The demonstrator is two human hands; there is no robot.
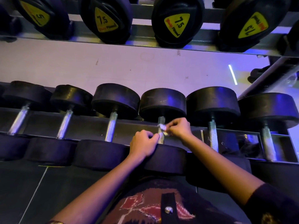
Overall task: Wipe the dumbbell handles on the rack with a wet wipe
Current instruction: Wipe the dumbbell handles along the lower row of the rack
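Now your left hand [143, 145] and right hand [179, 128] pinch the crumpled white wet wipe [162, 127] across the knurled steel dumbbell handle [161, 120].

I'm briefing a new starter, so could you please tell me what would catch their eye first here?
Mid-frame, the left hand and right hand pinch a small wet wipe around a chrome dumbbell handle on the lower rack. Above, yellow 7.5 labels stand out on the upper dumbbells.
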